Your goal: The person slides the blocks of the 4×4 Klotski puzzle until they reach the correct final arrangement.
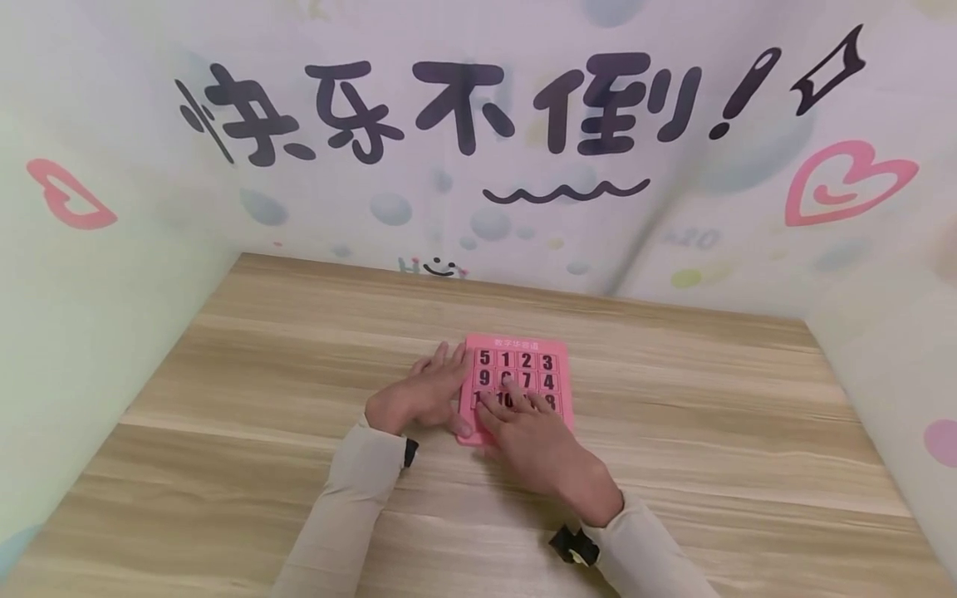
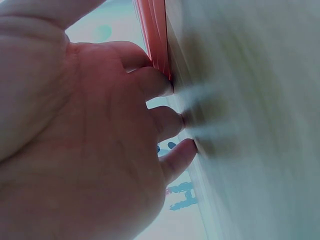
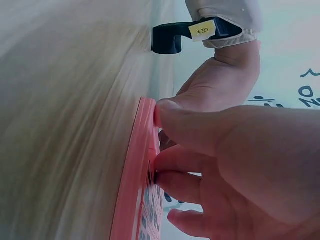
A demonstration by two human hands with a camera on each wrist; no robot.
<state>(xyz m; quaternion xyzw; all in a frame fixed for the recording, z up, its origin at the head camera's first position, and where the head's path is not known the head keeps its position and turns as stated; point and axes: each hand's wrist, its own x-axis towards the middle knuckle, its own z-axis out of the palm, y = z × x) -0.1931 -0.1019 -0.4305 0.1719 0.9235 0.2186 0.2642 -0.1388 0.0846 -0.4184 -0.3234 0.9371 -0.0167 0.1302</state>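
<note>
The pink puzzle (image 1: pixel 537 370) lies on the table (image 1: pixel 710 448). The left hand (image 1: pixel 426 396), fingers spread, touches its side; the right hand (image 1: pixel 540 446) rests loose fingers on the tiles (image 1: pixel 549 383). A crooked push could jam one.

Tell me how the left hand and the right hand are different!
The left hand is at the left edge of the board, while the right hand reaches over its tiles. The right hand partly covers some tiles; the left hand leaves the nearby 5 and 9 showing. Both hands touch the board and come out of pale sleeves.
</note>
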